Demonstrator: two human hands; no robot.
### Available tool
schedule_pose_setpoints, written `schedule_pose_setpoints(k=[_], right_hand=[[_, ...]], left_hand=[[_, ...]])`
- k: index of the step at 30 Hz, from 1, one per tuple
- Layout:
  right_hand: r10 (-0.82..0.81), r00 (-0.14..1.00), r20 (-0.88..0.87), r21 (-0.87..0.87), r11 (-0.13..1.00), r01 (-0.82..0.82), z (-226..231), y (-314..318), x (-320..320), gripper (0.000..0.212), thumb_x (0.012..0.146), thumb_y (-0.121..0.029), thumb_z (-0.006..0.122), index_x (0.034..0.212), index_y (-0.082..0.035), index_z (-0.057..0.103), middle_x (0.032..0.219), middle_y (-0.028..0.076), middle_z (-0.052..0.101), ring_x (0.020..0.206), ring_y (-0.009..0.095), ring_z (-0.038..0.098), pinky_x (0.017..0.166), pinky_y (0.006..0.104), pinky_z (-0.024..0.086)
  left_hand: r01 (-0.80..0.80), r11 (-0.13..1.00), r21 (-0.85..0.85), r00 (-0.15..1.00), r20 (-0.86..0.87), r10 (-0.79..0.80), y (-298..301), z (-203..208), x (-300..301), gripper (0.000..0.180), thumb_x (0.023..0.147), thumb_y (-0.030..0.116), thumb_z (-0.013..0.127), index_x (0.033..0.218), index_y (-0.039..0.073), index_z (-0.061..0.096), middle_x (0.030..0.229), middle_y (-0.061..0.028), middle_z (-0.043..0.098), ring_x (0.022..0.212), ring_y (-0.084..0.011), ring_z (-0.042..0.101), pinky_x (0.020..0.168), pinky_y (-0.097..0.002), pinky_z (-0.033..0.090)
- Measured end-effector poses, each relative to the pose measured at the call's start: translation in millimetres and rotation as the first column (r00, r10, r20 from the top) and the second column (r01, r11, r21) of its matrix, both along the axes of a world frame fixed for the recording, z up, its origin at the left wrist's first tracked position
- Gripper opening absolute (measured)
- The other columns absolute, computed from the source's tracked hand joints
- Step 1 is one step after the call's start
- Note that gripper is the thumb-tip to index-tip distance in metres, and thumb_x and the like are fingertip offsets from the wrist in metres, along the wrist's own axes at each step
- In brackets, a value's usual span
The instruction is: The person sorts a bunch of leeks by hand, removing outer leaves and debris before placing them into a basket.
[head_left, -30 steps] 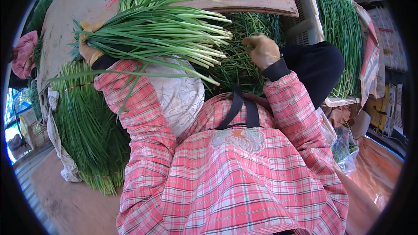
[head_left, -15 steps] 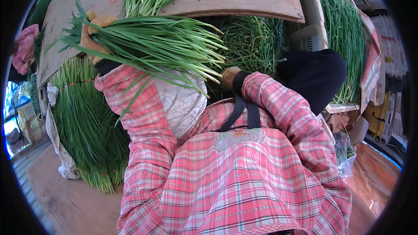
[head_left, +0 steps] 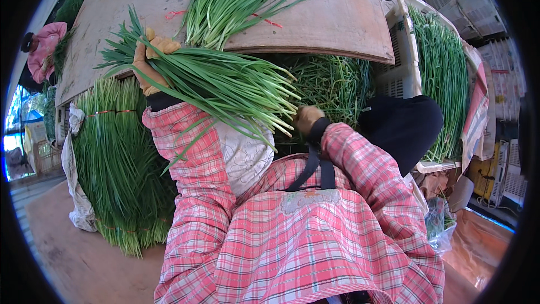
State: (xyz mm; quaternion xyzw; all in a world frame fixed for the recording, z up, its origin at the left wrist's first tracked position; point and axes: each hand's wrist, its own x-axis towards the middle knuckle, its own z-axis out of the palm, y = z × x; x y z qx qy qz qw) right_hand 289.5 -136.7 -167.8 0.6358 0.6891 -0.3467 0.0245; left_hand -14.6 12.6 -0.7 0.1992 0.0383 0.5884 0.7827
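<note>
My left hand (head_left: 152,62), in a tan glove, is closed round a bunch of garlic chives (head_left: 225,81). The bunch lies level over my lap, its leafy tips past the glove on the left and its pale cut ends pointing right. Just beside those ends is my right hand (head_left: 309,120), also gloved and curled in, its fingers mostly hidden. Another bunch of garlic chives (head_left: 233,0) rests on the wooden board (head_left: 320,28) ahead, near red ties. Below the board's edge, loose green trimmings (head_left: 332,84) form a heap.
Tied garlic chives (head_left: 121,157) stand packed on my left beside white cloth. A white plastic crate (head_left: 416,50) at the right holds more upright greens (head_left: 441,73). My dark-clad knee (head_left: 402,129) juts out before it. Far left, a person in pink (head_left: 46,50) handles greens.
The whole view has shifted, so the board and bunches appear lower and further right. My left hand still grips its bunch; my right hand stays close to the pale ends.
</note>
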Motion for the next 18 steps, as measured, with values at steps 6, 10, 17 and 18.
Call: schedule_pose_setpoints(k=[6,10,17,18], right_hand=[[-0.434,0.645,-0.629,-0.062,0.855,0.515,65.7,2.3,68.9,0.05,0.077,-0.003,0.06,0.123,-0.004,0.043,0.075,0.008,0.063,0.06,0.011,0.054,0.054,0.0245,0.045],[-0.423,0.413,-0.807,-0.134,0.811,0.569,131.0,-5.2,100.2,0.036,0.088,-0.011,0.051,0.122,-0.002,0.045,0.078,0.007,0.064,0.056,0.004,0.048,0.052,0.0177,0.04],[-0.25,0.578,-0.777,0.292,0.67,0.683,214.8,20.2,109.0,0.022,0.089,-0.018,0.052,0.102,-0.003,0.062,0.079,0.003,0.065,0.056,0.004,0.047,0.051,0.0164,0.039],[-0.239,0.623,-0.745,0.391,0.6,0.698,231.6,30.0,105.0,0.018,0.087,-0.011,0.054,0.101,-0.002,0.062,0.08,0.003,0.064,0.059,0.004,0.05,0.053,0.017,0.041]], left_hand=[[0.045,0.998,0.032,0.999,-0.032,-0.044,-4.2,2.5,-0.5,0.019,0.089,0.019,0.041,0.081,0.006,0.052,0.053,0.0061,0.032,0.05,-0.0076,0.031,0.058,-0.026,0.03],[0.151,0.988,0.045,0.989,0.006,-0.151,5.7,-9.4,2.8,0.021,0.09,0.021,0.043,0.085,0.004,0.053,0.052,0.0058,0.032,0.051,-0.0072,0.031,0.058,-0.0259,0.03],[0.172,0.985,0.025,0.985,0.011,-0.172,1.6,-9.8,5.5,0.024,0.09,0.023,0.045,0.087,0.002,0.057,0.052,0.0033,0.033,0.052,-0.0099,0.032,0.059,-0.0277,0.033],[0.168,0.985,0.022,0.985,0.03,-0.169,0.8,-9.5,5.4,0.025,0.09,0.023,0.044,0.087,0.002,0.057,0.052,0.0031,0.033,0.052,-0.0101,0.032,0.059,-0.0277,0.033]])
